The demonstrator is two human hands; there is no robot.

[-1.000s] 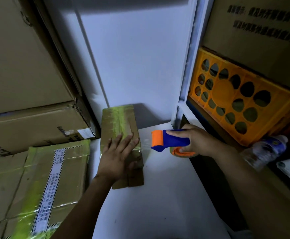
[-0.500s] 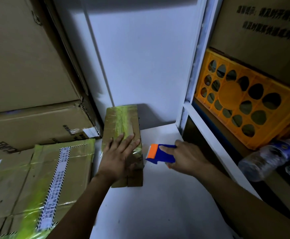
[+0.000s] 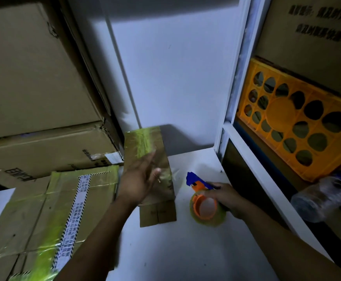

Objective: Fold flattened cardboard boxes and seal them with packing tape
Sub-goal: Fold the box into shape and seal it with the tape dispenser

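Though a larger taped box (image 3: 54,209) fills the near left of the white table (image 3: 185,250), the item under work is the small cardboard box (image 3: 157,211) just beside it. Its long axis runs straight away from the viewer. The near end is bare cardboard with a centre seam; the far end is wrapped in glossy tape and sits close to the wall.

Change from 0.5 s ago: the left hand (image 3: 139,183) lay flat on the box with fingers spread. It is now over the box's middle, fingers straight and close together, and blurred, so contact cannot be told. The box is unmoved.

The right hand (image 3: 226,197) grips the tape dispenser (image 3: 198,182), right of the box and apart from it. The tape roll (image 3: 207,209) now faces the camera and the blue head points away; earlier the orange tip was aimed at the box's side.

Farther right are a plastic bottle (image 3: 323,197) and an orange crate (image 3: 299,126). Far left are stacked cartons (image 3: 33,78).
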